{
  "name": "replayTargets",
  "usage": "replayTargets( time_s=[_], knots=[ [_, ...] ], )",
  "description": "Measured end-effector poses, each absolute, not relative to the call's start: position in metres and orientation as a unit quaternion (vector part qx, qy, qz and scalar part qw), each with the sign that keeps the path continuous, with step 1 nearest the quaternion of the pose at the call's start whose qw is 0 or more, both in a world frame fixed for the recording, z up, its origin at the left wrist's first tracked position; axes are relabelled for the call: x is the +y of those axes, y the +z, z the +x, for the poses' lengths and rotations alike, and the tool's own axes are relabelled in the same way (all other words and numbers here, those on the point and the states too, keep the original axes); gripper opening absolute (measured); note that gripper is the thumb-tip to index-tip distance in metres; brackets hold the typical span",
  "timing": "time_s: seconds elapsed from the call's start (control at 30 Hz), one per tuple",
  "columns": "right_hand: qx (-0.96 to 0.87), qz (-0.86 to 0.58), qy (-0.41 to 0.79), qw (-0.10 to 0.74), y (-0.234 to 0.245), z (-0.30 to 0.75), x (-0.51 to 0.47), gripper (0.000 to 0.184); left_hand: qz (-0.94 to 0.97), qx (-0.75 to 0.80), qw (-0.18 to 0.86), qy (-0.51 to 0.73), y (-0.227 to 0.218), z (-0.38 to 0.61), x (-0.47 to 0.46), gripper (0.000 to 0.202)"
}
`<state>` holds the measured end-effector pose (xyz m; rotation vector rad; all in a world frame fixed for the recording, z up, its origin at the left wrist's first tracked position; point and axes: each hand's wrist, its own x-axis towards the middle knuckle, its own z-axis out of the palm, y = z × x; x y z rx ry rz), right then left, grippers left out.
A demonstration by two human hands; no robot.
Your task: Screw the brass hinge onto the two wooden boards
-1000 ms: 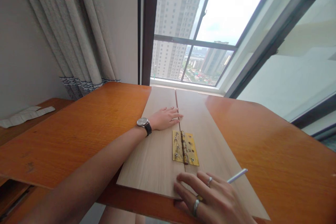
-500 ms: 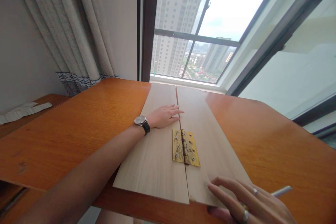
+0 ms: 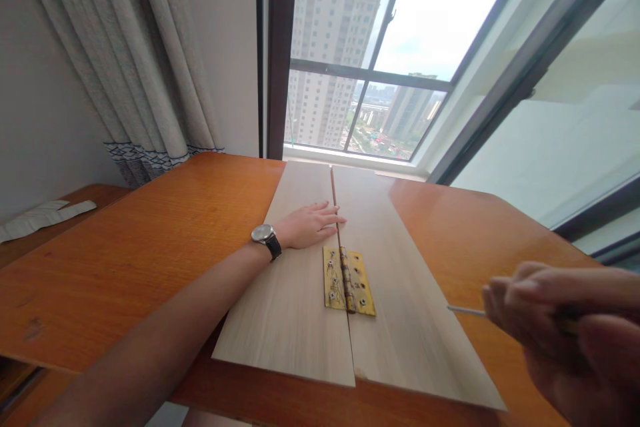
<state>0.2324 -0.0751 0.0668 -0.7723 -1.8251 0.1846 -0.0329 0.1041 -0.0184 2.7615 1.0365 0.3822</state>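
Note:
Two pale wooden boards (image 3: 285,320) lie side by side with a narrow gap between them. A worn brass hinge (image 3: 349,281) spans the gap, with screw heads showing in both leaves. My left hand (image 3: 311,224) rests flat on the left board, its fingers spread across the gap just beyond the hinge. Over to the right, my right hand (image 3: 560,327), slightly blurred, is closed around a screwdriver (image 3: 467,310). Its thin metal shaft points left, near the right board's edge, while my fingers hide most of the handle.
The boards lie on an orange-brown wooden table (image 3: 165,240). A window (image 3: 370,73) stands behind it, and a grey curtain (image 3: 120,53) hangs at the left. White strips (image 3: 50,217) lie on a lower surface at far left.
My right hand has lifted from the near end of the right board and moved right, now gripping the screwdriver with its shaft pointing left. My left hand keeps its place on the boards.

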Motion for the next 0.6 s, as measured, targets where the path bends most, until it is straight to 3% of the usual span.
replayTargets(
  time_s=[0.07,0.1,0.2,0.4,0.6],
  knots=[
    [-0.642,-0.316,0.326,0.618,0.09,0.209,-0.055,0.024,0.926,0.348,0.082,0.124,-0.018,-0.033,0.104,0.047],
    [-0.602,-0.309,0.406,0.614,0.097,0.196,-0.046,0.025,0.926,0.349,0.081,0.122,-0.018,-0.033,0.103,0.047],
    [-0.53,-0.269,0.52,0.614,0.098,0.164,-0.027,0.031,0.924,0.355,0.076,0.119,-0.017,-0.033,0.102,0.046],
    [-0.535,-0.223,0.59,0.561,0.069,0.148,-0.018,0.034,0.925,0.348,0.075,0.134,-0.017,-0.033,0.102,0.046],
    [-0.586,-0.188,0.599,0.512,0.075,0.156,-0.02,0.032,0.925,0.344,0.082,0.138,-0.017,-0.034,0.104,0.046]
  ],
)
